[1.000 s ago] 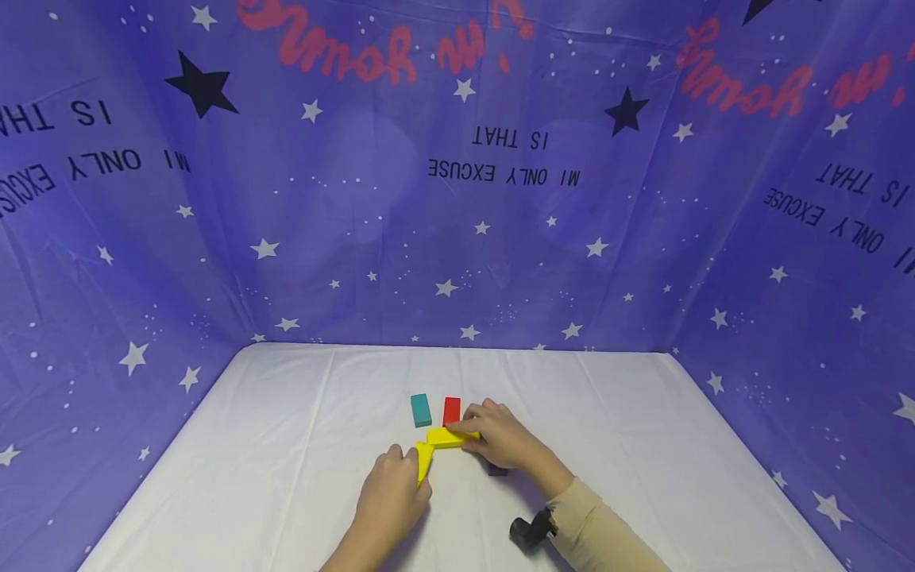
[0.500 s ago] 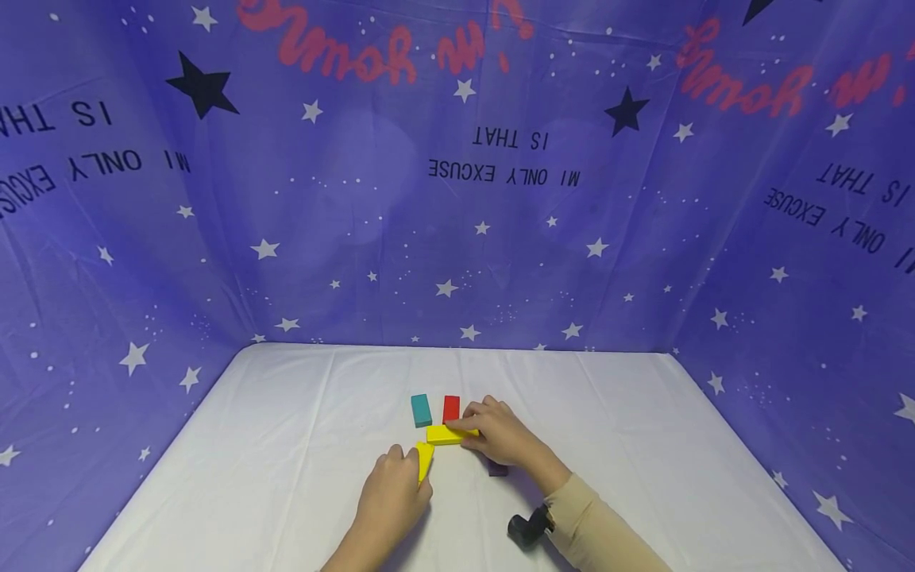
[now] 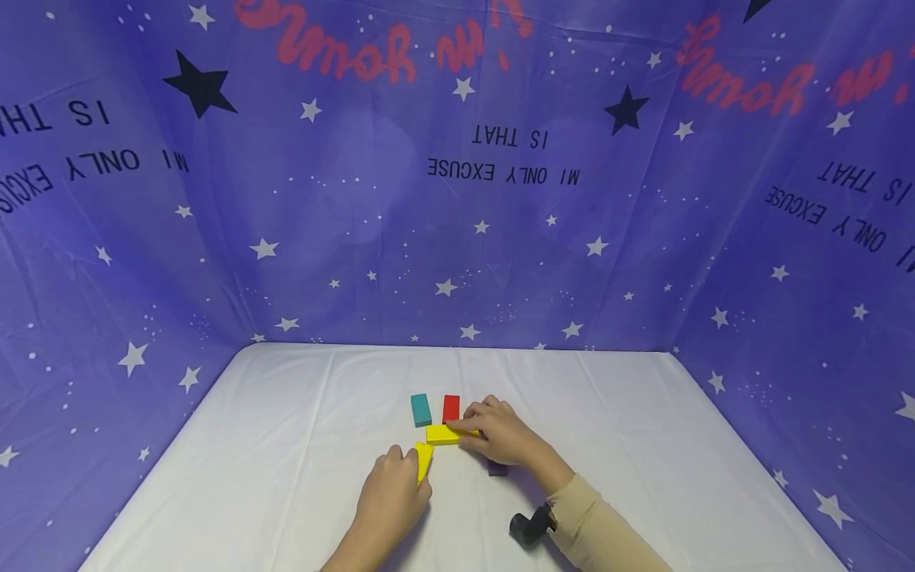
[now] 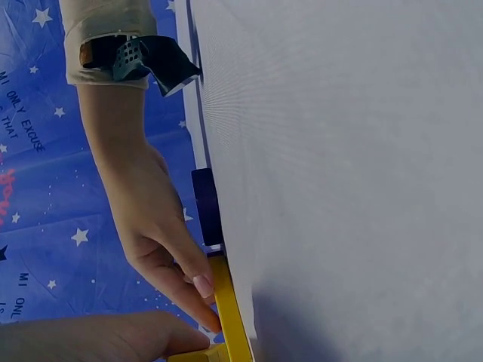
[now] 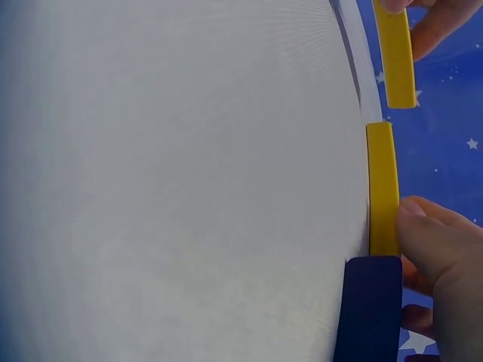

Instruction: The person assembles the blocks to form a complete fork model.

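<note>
My left hand grips one yellow block, tilted above the white table. My right hand pinches the right part of another yellow block, which lies crosswise on the table. Seen from the right wrist, the two yellow blocks are apart, with the left hand's block raised and the right hand's block down on the cloth. Just beyond the crosswise block lies a red block, and left of that a teal block. A dark purple block sits partly hidden under my right wrist.
White cloth covers the table. Purple curtains with stars and lettering stand behind and at both sides. A black wrist device hangs from the right sleeve, close over the cloth.
The right hand and its yellow block have shifted very slightly away from me, and the red block with them. My left hand holds its block almost still.
</note>
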A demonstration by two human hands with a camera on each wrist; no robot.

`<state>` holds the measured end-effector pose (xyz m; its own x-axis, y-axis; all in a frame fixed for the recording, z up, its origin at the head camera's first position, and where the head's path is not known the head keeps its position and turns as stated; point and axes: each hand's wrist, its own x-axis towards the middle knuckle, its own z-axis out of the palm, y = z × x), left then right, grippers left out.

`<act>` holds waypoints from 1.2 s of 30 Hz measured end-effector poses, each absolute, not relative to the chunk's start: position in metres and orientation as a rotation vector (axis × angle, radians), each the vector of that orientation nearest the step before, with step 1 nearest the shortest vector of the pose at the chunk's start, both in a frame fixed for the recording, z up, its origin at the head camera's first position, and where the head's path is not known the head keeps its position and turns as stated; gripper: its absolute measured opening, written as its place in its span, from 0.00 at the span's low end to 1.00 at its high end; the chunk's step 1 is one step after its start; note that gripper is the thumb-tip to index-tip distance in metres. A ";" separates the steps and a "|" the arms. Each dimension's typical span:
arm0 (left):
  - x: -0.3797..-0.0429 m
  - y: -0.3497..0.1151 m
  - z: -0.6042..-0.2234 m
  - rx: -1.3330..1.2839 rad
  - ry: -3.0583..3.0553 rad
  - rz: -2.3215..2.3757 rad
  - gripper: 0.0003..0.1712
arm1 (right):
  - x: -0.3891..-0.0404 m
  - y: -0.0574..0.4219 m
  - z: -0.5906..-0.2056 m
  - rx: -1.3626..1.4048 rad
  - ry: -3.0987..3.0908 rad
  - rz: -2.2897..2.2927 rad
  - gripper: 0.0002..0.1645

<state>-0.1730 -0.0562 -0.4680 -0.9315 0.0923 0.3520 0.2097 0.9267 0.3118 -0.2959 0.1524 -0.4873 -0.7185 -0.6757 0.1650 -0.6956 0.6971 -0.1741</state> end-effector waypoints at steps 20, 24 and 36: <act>-0.176 -0.044 -0.472 -0.264 -2.772 -0.504 0.19 | -0.300 0.156 -0.491 1.073 -2.745 0.464 0.16; -0.177 -0.039 -0.473 -0.287 -2.746 -0.501 0.17 | -0.300 0.156 -0.491 1.066 -2.745 0.471 0.16; -0.180 -0.030 -0.476 -0.306 -2.778 -0.486 0.18 | -0.300 0.156 -0.491 1.067 -2.751 0.482 0.16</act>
